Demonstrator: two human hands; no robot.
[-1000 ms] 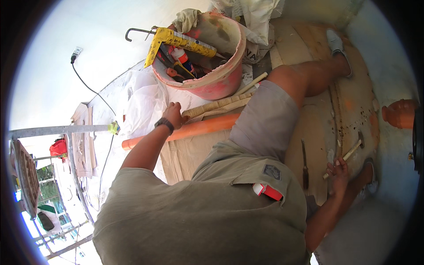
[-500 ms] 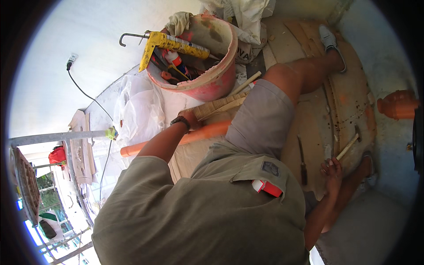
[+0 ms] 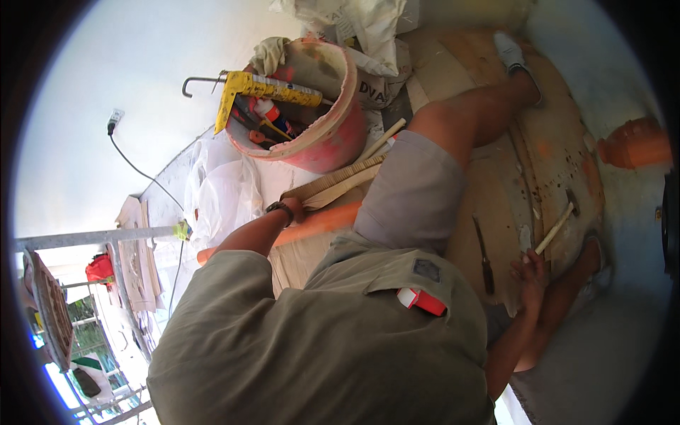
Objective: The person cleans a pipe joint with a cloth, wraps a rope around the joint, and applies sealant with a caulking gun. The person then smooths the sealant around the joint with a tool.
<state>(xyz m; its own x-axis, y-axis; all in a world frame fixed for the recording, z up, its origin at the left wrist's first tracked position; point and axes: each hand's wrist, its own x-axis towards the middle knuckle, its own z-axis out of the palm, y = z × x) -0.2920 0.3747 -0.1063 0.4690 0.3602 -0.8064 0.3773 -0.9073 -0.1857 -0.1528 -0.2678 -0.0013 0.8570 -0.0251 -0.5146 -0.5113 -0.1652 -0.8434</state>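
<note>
A person in an olive shirt (image 3: pixel 319 340) and grey shorts (image 3: pixel 411 191) works low over a floor spread with cardboard sheeting (image 3: pixel 499 188). The right hand (image 3: pixel 530 273) has its fingers closed around the pale handle of a hammer (image 3: pixel 554 230), the head pointing away from the body near the right-hand wall. The left hand (image 3: pixel 295 210), a dark watch (image 3: pixel 281 212) at its wrist, is at the near end of a folded corrugated cardboard strip (image 3: pixel 333 179), just above an orange pipe (image 3: pixel 322 224); whether its fingers are clamped on the strip cannot be told. Beyond the strip stands a stained pink bucket (image 3: pixel 329 147), a yellow caulking gun (image 3: pixel 273 89) laid across its rim, and a slim dark-handled tool (image 3: pixel 487 275) lies between the shorts and the hammer
</note>
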